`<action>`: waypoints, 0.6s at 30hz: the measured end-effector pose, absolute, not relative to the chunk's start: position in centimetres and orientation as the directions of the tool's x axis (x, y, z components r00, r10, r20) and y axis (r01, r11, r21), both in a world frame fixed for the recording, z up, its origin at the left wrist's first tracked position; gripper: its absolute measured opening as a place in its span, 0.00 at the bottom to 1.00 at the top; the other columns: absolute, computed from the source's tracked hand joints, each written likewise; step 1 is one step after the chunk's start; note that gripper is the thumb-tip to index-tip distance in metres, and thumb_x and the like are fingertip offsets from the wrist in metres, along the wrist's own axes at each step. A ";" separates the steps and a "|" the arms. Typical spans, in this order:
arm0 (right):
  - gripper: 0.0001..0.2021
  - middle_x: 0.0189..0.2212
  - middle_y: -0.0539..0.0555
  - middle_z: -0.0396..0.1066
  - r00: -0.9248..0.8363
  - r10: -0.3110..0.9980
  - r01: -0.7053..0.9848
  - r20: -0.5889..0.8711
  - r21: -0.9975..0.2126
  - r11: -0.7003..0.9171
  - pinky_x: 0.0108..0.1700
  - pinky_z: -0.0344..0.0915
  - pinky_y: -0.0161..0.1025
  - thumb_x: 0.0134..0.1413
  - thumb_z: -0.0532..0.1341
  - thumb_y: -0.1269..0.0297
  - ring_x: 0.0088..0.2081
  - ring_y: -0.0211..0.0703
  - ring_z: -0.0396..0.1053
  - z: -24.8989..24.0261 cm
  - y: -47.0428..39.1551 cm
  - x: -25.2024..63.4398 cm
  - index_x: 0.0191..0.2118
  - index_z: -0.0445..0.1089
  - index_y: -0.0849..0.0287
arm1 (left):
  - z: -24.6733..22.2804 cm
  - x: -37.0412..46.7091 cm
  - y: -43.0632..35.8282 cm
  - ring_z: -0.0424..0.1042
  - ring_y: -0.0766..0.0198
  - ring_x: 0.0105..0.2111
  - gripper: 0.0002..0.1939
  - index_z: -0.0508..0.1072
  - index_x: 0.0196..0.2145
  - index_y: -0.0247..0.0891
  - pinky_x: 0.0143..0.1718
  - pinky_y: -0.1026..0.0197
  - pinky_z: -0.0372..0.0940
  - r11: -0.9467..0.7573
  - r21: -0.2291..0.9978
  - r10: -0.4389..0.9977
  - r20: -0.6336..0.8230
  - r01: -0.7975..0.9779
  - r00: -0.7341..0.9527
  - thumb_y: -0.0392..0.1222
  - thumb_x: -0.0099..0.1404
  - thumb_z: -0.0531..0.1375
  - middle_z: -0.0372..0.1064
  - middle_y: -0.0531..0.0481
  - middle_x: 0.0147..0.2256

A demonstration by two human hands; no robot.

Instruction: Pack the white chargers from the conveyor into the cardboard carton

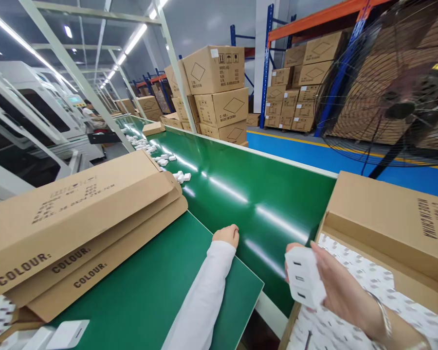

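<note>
Running away from the viewer into the depth of the room, a glossy green conveyor belt mirrors the ceiling strip lights in long white streaks, and small white parts lie scattered along its left side, thicker farther off. A matte green table adjoins the belt's near edge; on it lies a stack of flattened cardboard cartons printed "COLOUR:", with white chargers at the bottom left corner. The left hand, in a white sleeve, rests at the edge where table meets belt; its fingers are curled under and mostly hidden, so I cannot tell whether it grips anything. The right hand, a bangle on its wrist, is closed around a white multi-port charger, fingers along its side, held just above the near left corner of an open cardboard box whose inside shows white sheeting with a grey pattern. Beyond the belt the floor is blue with a yellow line; stacked cartons marked "MADE IN CHINA" stand by it, blue and orange racking holds more, and a large black cage fan fills the right. White machine housings line the left, where a person, small and far off, seems to be at work.
</note>
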State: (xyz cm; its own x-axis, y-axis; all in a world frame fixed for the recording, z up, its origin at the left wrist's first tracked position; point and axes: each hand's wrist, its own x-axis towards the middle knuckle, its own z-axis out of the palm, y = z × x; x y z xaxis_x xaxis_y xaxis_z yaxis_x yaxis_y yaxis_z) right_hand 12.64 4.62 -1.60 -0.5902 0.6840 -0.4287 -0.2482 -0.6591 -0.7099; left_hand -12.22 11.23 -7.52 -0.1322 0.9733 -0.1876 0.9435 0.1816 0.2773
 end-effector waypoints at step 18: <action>0.21 0.23 0.52 0.69 -0.659 0.726 -0.564 -0.197 -0.509 -0.650 0.26 0.58 0.35 0.59 0.41 0.47 0.24 0.41 0.69 -3.2 1.0 16.0 0.32 0.63 0.55 | -7.7 -12.3 11.4 0.71 0.58 0.42 0.16 0.70 0.45 0.48 0.39 0.60 0.61 0.164 0.184 0.964 -0.239 0.969 -0.117 0.43 0.67 0.45 0.71 0.53 0.46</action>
State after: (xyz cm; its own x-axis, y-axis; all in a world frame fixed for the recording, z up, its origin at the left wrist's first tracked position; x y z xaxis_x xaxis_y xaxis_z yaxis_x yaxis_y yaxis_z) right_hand 16.01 0.96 -3.18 -0.6590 0.7259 -0.1969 -0.5641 -0.6502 -0.5090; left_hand -12.26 11.40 -7.67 -0.1175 0.9638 -0.2394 0.9691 0.1639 0.1844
